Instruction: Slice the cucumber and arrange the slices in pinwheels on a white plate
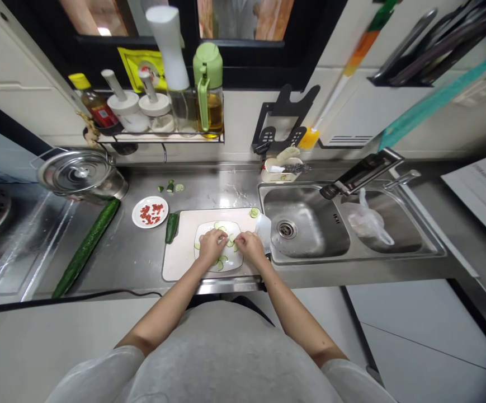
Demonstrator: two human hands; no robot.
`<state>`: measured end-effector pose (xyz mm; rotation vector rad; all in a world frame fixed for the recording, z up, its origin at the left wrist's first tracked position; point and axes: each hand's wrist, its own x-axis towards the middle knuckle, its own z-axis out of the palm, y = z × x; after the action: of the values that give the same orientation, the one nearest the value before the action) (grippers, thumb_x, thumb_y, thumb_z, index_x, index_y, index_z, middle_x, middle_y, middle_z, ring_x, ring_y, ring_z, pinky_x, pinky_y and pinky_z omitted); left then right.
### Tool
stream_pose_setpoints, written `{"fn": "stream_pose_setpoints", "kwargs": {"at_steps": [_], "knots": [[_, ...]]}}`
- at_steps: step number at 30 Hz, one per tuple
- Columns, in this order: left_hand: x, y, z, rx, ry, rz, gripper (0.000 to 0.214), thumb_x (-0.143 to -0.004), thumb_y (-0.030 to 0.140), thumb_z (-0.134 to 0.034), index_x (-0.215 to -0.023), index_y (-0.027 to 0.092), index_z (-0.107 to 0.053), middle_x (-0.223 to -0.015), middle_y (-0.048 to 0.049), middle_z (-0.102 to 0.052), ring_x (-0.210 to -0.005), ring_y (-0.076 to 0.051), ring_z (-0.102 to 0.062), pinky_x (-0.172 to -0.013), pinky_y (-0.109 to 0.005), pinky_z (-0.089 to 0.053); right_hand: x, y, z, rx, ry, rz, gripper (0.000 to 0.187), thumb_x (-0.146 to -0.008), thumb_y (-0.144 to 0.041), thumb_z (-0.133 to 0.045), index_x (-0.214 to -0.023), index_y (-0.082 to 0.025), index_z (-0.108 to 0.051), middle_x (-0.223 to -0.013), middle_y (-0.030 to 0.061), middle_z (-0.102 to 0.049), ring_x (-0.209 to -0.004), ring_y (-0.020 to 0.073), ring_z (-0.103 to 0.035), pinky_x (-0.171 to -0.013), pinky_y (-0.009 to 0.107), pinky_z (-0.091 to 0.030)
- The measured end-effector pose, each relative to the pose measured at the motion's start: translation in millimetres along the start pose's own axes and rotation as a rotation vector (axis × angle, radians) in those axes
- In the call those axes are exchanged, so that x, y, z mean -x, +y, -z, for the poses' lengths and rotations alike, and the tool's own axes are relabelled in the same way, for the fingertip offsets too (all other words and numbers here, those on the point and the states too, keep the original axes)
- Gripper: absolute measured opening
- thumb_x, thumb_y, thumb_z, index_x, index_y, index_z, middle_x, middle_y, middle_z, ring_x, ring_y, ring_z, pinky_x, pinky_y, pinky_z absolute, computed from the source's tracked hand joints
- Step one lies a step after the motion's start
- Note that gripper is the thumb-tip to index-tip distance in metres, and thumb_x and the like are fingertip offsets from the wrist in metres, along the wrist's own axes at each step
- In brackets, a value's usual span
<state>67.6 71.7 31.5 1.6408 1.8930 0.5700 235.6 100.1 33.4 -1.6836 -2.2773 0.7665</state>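
Observation:
A white plate with several thin cucumber slices lies on a white cutting board at the counter's front edge. My left hand and my right hand rest over the plate, fingertips meeting near its middle in a pinch on cucumber slices. A short cucumber piece lies at the board's left edge. More slices sit at the board's far right corner.
A long whole cucumber lies on the counter at left, beside a small plate of red pieces and a lidded steel pot. A double sink with a faucet lies right of the board. Bottles stand on a shelf.

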Motion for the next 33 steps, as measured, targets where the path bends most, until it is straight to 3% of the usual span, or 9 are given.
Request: {"fn": "stream_pose_setpoints", "kwargs": {"at_steps": [19, 25, 33], "knots": [[-8.0, 9.3, -19.1, -0.115, -0.073, -0.018, 0.01, -0.082, 0.031, -0.061, -0.086, 0.024, -0.067, -0.085, -0.0033, -0.062, -0.091, -0.022, -0.056, -0.082, -0.036, -0.034, 1.9, -10.0, -5.7, 0.216, -0.028, -0.039, 0.019, -0.09, -0.029, -0.049, -0.087, -0.021, -0.066, -0.092, 0.0071, -0.065, -0.09, 0.0211, -0.049, -0.077, 0.031, -0.027], [-7.2, 10.0, -18.8, -0.125, -0.077, -0.012, 0.011, -0.082, 0.032, -0.061, -0.086, 0.025, -0.067, -0.087, -0.0034, -0.063, -0.092, -0.022, -0.056, -0.083, -0.037, -0.034, 1.0, -7.4, -6.4, 0.176, -0.012, -0.065, 0.014, -0.086, -0.028, -0.053, -0.094, -0.021, -0.063, -0.09, 0.0049, -0.065, -0.089, 0.0207, -0.05, -0.076, 0.031, -0.027], [-5.8, 12.0, -21.7, -0.111, -0.046, 0.032, 0.013, -0.081, 0.035, -0.062, -0.083, 0.023, -0.067, -0.087, -0.0045, -0.063, -0.092, -0.023, -0.056, -0.083, -0.037, -0.034, -2.1, 3.1, -6.4, 0.132, -0.02, -0.037, 0.014, -0.086, -0.031, -0.053, -0.087, -0.021, -0.063, -0.085, 0.0043, -0.065, -0.086, 0.0198, -0.051, -0.073, 0.029, -0.028]]}}
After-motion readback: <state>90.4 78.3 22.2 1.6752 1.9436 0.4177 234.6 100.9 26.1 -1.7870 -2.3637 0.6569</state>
